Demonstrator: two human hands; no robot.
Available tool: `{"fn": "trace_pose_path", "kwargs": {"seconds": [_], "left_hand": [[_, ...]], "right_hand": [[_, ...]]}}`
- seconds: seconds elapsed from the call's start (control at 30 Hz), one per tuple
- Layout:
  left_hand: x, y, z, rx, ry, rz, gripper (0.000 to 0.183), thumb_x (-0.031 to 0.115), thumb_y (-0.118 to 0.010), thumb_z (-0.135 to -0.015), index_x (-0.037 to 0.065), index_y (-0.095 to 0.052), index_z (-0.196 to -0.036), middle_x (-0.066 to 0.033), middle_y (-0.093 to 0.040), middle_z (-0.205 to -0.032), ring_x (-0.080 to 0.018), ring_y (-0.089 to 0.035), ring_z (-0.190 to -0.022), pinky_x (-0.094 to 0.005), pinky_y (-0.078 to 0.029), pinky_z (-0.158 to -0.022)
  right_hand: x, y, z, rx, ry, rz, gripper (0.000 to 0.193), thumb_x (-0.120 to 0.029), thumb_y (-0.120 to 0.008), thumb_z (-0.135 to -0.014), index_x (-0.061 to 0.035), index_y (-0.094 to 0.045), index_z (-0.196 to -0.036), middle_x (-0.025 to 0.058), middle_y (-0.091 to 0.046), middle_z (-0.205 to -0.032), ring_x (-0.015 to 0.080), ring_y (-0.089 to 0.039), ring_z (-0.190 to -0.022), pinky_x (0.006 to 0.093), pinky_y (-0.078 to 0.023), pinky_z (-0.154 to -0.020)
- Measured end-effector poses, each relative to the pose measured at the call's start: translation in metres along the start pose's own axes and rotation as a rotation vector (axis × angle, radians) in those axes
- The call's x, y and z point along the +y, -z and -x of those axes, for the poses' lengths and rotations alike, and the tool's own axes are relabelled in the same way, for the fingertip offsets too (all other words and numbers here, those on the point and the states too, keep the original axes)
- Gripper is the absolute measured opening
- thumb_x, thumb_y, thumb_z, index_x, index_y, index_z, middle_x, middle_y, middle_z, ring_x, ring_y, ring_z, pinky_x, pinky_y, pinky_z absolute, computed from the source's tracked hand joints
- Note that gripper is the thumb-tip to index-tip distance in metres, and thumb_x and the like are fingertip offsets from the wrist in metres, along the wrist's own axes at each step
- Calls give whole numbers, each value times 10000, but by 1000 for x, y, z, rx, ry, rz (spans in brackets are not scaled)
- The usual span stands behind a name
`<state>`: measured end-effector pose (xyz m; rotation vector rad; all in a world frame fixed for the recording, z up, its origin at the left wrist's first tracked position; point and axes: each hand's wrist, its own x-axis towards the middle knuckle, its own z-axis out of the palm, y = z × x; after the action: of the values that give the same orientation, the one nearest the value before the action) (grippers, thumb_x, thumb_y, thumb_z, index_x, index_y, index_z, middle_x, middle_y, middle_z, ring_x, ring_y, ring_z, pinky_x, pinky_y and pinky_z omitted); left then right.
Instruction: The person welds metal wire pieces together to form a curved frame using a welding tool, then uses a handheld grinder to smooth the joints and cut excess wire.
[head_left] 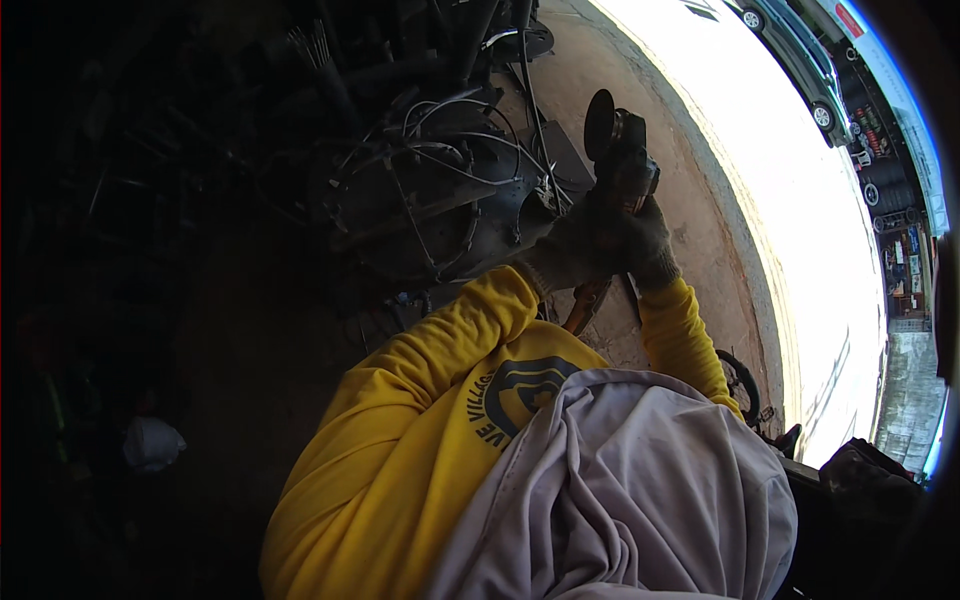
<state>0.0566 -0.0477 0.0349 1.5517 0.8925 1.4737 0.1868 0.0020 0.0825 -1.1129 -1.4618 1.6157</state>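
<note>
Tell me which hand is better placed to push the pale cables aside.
The left hand, probably: it is nearer the pale cables, while the right hand lies farther off. Both are on the dark grinder, though.

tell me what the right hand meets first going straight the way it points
Past the grinder it holds, the right hand seems to have a free way over the floor, though depth is unclear.
</note>
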Motion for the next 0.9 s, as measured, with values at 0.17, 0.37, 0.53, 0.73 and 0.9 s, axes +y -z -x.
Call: {"fn": "trace_pose_path", "kwargs": {"seconds": [0.17,0.37,0.53,0.73,0.9], "left_hand": [[-7,3,-7,-246,35,-495,491,337,-756,-832,95,-619,-1237,-118,-676,-1182,-260,-655,-1082,-429,-504,-1015],[4,8,-23,-370,-67,-653,418,421,-683,-874,98,-684,-1139,-110,-707,-1121,-257,-660,-1095,-422,-489,-1034],[73,74,-14,-605,631,-813,430,396,-713,-887,77,-660,-1172,-127,-715,-1136,-285,-699,-1040,-418,-548,-929],[88,195,-83,-50,625,-1206,752,582,-718,-864,90,-520,-1396,-168,-626,-1348,-303,-621,-1234,-418,-510,-1030],[15,252,-133,-171,1082,-1426,949,631,-755,-799,103,-423,-1515,-217,-488,-1504,-340,-493,-1386,-454,-419,-1145]], "right_hand": [[9,-11,4,126,300,-20,544,-107,-776,-846,-60,-529,-1329,67,-663,-1118,169,-670,-965,334,-583,-841],[8,7,-13,7,171,-101,511,-72,-746,-865,-63,-522,-1324,71,-652,-1110,191,-673,-949,347,-583,-832],[19,58,-47,-18,139,-202,464,-60,-730,-875,-47,-541,-1299,86,-660,-1100,218,-679,-940,376,-588,-825],[62,120,-79,-65,102,-148,436,-75,-716,-888,-39,-546,-1288,90,-672,-1049,224,-686,-908,391,-595,-798],[95,126,-83,-122,-1,-93,421,-98,-722,-880,-46,-564,-1267,81,-677,-1025,202,-685,-884,389,-597,-787]]}}
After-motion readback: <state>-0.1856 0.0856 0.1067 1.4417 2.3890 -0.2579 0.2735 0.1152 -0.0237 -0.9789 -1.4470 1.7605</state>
